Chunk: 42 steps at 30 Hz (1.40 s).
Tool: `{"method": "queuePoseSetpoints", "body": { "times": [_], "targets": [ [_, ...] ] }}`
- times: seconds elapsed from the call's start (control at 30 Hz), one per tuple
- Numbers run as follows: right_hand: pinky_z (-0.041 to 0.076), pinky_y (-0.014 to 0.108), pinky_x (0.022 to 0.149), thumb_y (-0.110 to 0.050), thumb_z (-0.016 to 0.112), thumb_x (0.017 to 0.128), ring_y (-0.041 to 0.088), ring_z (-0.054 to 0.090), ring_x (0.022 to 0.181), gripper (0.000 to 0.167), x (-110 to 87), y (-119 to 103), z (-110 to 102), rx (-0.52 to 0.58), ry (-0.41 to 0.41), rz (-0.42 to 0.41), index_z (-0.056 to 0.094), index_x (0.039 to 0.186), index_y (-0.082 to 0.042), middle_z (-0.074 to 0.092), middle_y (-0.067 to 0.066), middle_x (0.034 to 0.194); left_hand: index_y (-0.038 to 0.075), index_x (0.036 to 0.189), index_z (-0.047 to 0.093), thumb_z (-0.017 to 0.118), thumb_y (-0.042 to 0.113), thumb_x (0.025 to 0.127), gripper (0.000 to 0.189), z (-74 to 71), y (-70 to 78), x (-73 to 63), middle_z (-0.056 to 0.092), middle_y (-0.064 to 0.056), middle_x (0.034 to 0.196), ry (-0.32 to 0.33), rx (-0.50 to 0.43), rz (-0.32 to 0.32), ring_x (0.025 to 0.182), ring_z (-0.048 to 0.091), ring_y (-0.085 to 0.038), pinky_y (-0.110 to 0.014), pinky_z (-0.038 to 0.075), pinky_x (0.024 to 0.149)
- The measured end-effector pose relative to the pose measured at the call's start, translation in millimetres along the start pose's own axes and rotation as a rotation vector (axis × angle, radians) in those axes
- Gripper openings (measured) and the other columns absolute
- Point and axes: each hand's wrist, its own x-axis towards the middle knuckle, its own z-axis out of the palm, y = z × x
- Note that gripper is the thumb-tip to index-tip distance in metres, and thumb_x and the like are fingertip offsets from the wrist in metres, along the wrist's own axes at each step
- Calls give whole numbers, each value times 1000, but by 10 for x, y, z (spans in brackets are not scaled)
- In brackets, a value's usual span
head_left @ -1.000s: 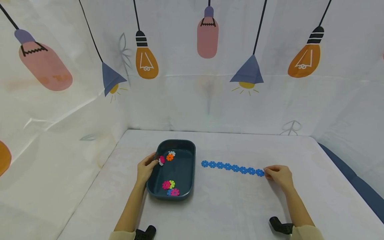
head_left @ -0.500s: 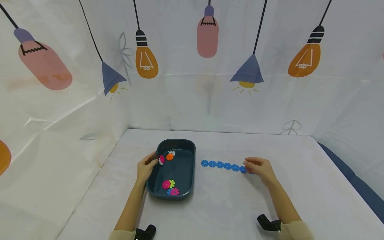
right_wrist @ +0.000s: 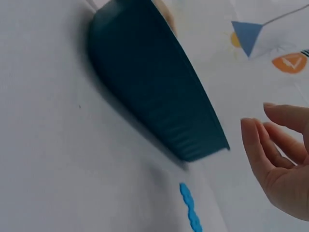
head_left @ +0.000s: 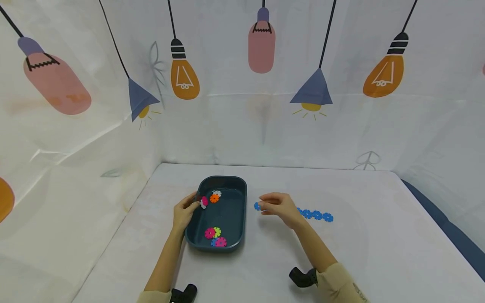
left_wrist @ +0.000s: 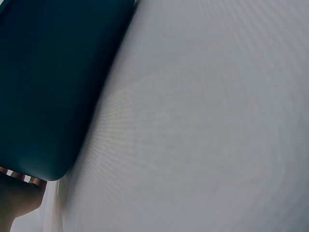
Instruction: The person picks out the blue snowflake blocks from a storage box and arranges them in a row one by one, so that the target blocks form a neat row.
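Note:
My left hand (head_left: pixel 183 213) grips the left rim of a dark teal tray (head_left: pixel 236 223), thumb inside the wall. Inside lie several small flower-shaped plastic discs: pink (head_left: pixel 209 233), orange (head_left: pixel 214 198), white, yellow-green and blue. To the right of the tray, a row of blue flower-shaped discs (head_left: pixel 316 215) runs edge to edge across the table. My right hand (head_left: pixel 279 207) hovers over the row's left part and hides its middle pieces. In the right wrist view, that hand (right_wrist: pixel 282 159) has its thumb and fingers apart, holding nothing, near the tray's outer side (right_wrist: pixel 145 82).
Everything stands on a white-covered table (head_left: pixel 273 269). White sheeting (head_left: pixel 235 126) printed with hanging lamps encloses the back and sides. A black wrist-camera mount (head_left: pixel 303 277) sits at the right wrist, another (head_left: pixel 183 293) at the left.
My right hand has left the right end of the blue row and swept left along it, close to the tray. The left hand, tray and discs have stayed in place.

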Motion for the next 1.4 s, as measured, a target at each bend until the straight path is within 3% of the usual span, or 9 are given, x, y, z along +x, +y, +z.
{"method": "queuePoseSetpoints", "body": {
  "times": [0.2,0.4,0.53,0.7,0.8,0.97,1.2,1.4],
  "targets": [
    [53,43,78,-8,65,87,33,67,87,38,126,-19,473,-14,-169,-1,56,115,16,66,27,101,-10,124,55,60,-3,87,39,5,242,-125,55,-32,123,-7,2,0,82,55,6,-8,42,73],
    [53,41,77,-8,67,86,32,67,91,41,209,-39,863,-35,-226,17,56,118,14,66,24,104,-12,125,54,59,-2,87,39,13,336,-191,54,-32,123,-5,18,3,85,56,4,-9,43,73],
    [53,33,79,-9,69,84,24,66,94,42,241,-35,1072,-115,-251,24,57,119,11,65,25,109,-11,125,54,59,-3,87,38,15,326,-184,54,-32,123,3,9,-1,90,58,-4,-8,42,73],
    [48,38,91,-8,70,83,31,58,110,43,267,-14,1294,-261,-300,55,58,122,7,60,23,121,-6,126,56,61,1,87,39,12,72,-59,56,-28,124,10,10,-2,96,58,-8,-9,42,75],
    [45,41,94,-8,70,83,32,56,114,45,280,32,1375,-322,-325,90,57,122,7,59,21,124,-4,126,57,62,3,87,40,23,-22,-17,57,-25,124,13,11,-6,94,57,-3,-9,42,76],
    [47,37,92,-7,71,82,29,59,109,43,288,56,1447,-395,-366,128,59,121,6,62,19,119,-4,125,58,62,4,87,39,35,-20,-16,58,-26,123,17,16,-7,90,56,0,-10,43,75],
    [50,24,83,0,65,84,17,62,98,39,313,65,1521,-335,-521,156,58,123,6,64,16,116,-4,125,58,62,4,87,39,25,-15,-20,58,-26,122,20,22,-11,87,56,1,-11,43,74],
    [46,16,78,-9,62,88,2,55,83,30,375,75,1620,-483,-620,45,64,115,2,68,7,104,-6,127,55,60,4,88,40,9,-12,-22,56,-27,125,-1,8,-2,85,55,6,-10,42,75]
  ]
}}
